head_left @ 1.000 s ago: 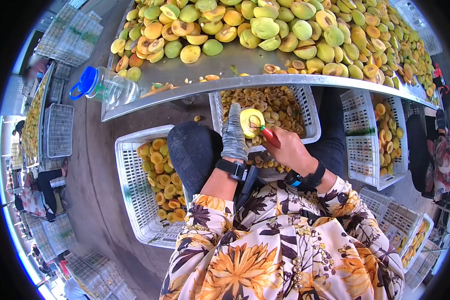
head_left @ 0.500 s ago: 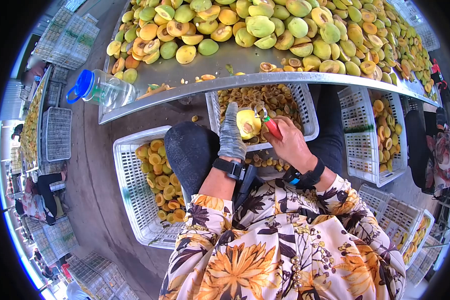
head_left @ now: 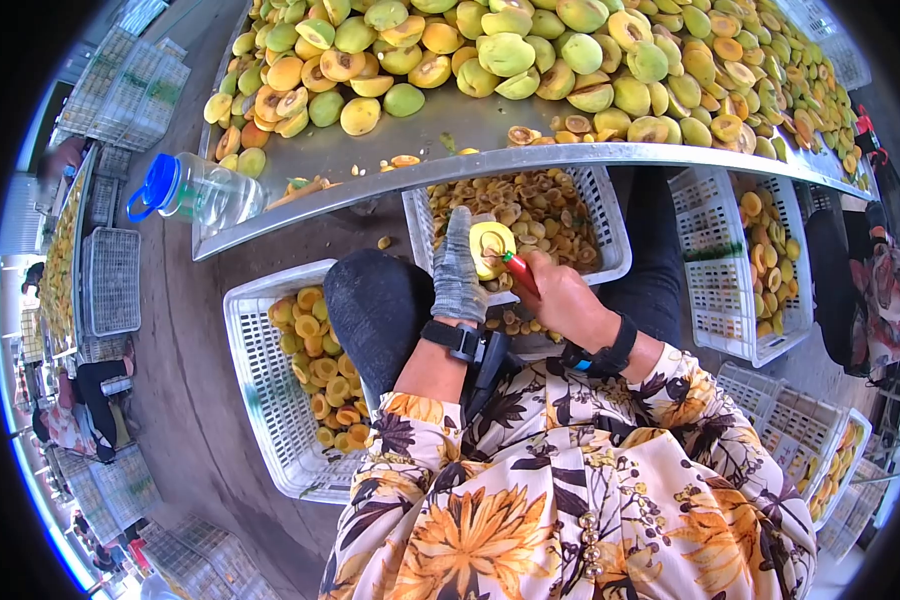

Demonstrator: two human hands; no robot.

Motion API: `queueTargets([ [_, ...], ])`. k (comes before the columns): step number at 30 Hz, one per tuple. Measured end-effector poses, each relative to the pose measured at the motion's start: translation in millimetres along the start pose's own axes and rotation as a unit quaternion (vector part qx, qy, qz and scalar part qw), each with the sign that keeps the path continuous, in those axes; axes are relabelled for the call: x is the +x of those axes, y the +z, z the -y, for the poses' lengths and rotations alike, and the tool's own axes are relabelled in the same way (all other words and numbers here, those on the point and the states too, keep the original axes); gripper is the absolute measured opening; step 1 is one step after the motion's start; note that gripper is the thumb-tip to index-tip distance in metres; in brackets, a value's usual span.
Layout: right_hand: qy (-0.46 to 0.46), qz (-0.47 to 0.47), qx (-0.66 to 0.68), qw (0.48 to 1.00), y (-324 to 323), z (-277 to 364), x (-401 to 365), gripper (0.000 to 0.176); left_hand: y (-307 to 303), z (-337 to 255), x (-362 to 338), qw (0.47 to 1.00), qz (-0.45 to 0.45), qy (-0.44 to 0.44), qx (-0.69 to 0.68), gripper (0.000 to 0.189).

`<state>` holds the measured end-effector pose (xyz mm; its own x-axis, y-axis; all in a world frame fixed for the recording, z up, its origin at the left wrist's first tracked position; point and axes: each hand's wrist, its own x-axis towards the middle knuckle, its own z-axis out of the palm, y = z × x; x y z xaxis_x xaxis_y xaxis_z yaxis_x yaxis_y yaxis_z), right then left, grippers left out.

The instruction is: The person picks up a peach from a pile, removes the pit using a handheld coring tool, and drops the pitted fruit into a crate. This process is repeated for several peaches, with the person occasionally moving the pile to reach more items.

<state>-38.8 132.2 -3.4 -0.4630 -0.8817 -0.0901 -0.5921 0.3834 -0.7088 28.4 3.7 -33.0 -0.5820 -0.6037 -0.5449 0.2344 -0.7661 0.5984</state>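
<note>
In a grey glove, my left hand (head_left: 456,277) is closed on a yellow peach half (head_left: 481,235), its cut face turned up. My right hand (head_left: 568,298), bare, grips a pitting tool (head_left: 519,270) by its red handle. The tool's curved metal loop lies against the middle of the cut face. Below both hands, a white crate (head_left: 620,235) holds many brownish fruit pieces. A second white crate (head_left: 253,400) beside my left knee contains yellow peach halves (head_left: 322,365).
A metal table (head_left: 410,180) with a raised rim carries a large heap of peach halves (head_left: 510,55). A blue-capped water bottle (head_left: 210,190) lies at its left corner. More crates (head_left: 715,265) stand to the right. Other people sit at both sides.
The pitting tool's loop has moved from the far edge of the peach half onto its cut face. My right hand has shifted slightly left and down.
</note>
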Motion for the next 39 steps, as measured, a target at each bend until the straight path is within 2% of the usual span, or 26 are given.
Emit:
queueTargets([
  [2,0.003,0.005,-0.002,1.0,2.2,-0.8,0.4,0.018,3.7,1.3,-1.0,1.0,-0.004,0.026,0.008,0.034],
  [4,0.014,0.014,-0.008,1.0,4.0,-0.7,-0.4,0.016,2.7,6.1,0.7,0.994,0.017,0.101,0.042,0.034],
  [5,0.016,0.013,-0.009,1.0,4.7,0.7,-0.5,0.016,2.5,8.0,1.8,0.994,0.018,0.1,0.042,0.034],
  [7,0.048,0.032,-0.015,0.998,6.4,4.0,-1.9,0.021,1.3,11.5,3.6,0.984,0.026,0.157,0.076,0.034],
  [8,0.05,0.031,-0.015,0.998,6.9,3.6,-2.6,0.021,3.1,7.6,1.3,0.985,0.027,0.156,0.076,0.034],
  [10,-0.005,0.056,0.06,0.997,9.3,1.5,-3.4,0.026,4.5,-1.3,-3.8,0.986,0.029,0.115,0.116,0.036],
  [12,0.0,0.074,0.062,0.995,8.2,1.3,-4.5,0.027,7.4,-5.9,-8.8,0.983,0.046,0.128,0.125,0.039],
  [14,0.012,0.106,0.037,0.994,3.0,3.0,-4.3,0.027,10.6,-11.2,-7.5,0.959,0.104,0.212,0.156,0.043],
  [15,0.011,0.105,0.036,0.994,1.8,-0.6,-4.2,0.027,1.1,-7.1,-2.0,0.974,0.098,0.129,0.159,0.045],
  [16,0.0,0.129,0.048,0.991,1.5,-6.3,-3.8,0.026,-4.9,-4.7,2.4,0.974,0.1,0.128,0.16,0.045],
  [18,-0.012,0.15,0.061,0.987,-2.9,-12.0,-0.9,0.026,-9.6,-4.7,7.9,0.95,0.106,0.138,0.26,0.046],
  [19,0.02,0.186,0.062,0.98,-6.6,-14.7,0.9,0.024,-11.5,-3.2,9.1,0.949,0.108,0.138,0.263,0.046],
  [21,0.084,0.236,0.085,0.964,-16.0,-10.6,2.5,0.022,-10.8,-2.7,8.5,0.964,0.088,0.012,0.25,0.045],
  [22,0.084,0.234,0.086,0.965,-20.9,-6.5,2.3,0.022,-10.2,-1.9,7.9,0.963,0.09,0.012,0.252,0.045],
  [24,0.182,0.244,0.161,0.939,-30.8,8.7,5.3,0.021,-7.5,-3.0,4.8,0.991,0.082,-0.063,0.08,0.042],
  [25,0.18,0.239,0.166,0.939,-25.1,2.6,7.1,0.021,-7.1,-4.0,1.6,0.993,0.088,-0.068,0.036,0.042],
  [26,0.121,0.2,0.168,0.958,-19.3,-1.3,10.7,0.021,-6.6,-5.2,-0.1,0.993,0.09,-0.068,0.043,0.042],
  [27,0.063,0.159,0.169,0.971,-15.4,-4.9,12.3,0.02,-6.0,-5.8,-1.6,0.994,0.101,-0.032,0.026,0.043],
  [28,0.063,0.153,0.175,0.971,-13.4,-8.8,10.5,0.02,-5.2,-6.1,-3.1,0.994,0.112,0.004,0.008,0.045],
  [30,0.193,0.198,0.268,0.923,-26.8,15.3,11.8,0.02,-2.8,-5.0,-6.1,0.993,0.113,0.027,0.019,0.048],
  [32,0.203,0.204,0.278,0.916,-22.6,18.9,12.2,0.024,-1.6,-4.3,-7.8,0.991,0.109,0.077,0.022,0.054],
  [34,0.217,0.203,0.27,0.916,-16.2,20.7,10.8,0.024,-6.7,-4.3,-5.1,0.992,0.102,0.061,0.036,0.054],
  [36,0.204,0.203,0.261,0.921,-6.4,11.0,8.8,0.02,-14.7,-8.0,-1.6,0.994,0.09,-0.011,0.057,0.054],
  [37,0.06,0.126,0.176,0.974,5.2,-7.1,8.5,0.018,-16.6,-10.1,0.2,0.994,0.094,-0.046,0.018,0.051],
  [38,-0.086,0.044,0.084,0.992,2.5,-4.4,12.1,0.016,-15.2,-10.8,0.4,0.995,0.093,-0.043,0.019,0.051],
  [39,-0.01,0.088,0.125,0.988,-4.9,-4.1,8.9,0.014,-13.6,-9.4,-0.6,0.997,0.074,-0.035,0.001,0.05],
])
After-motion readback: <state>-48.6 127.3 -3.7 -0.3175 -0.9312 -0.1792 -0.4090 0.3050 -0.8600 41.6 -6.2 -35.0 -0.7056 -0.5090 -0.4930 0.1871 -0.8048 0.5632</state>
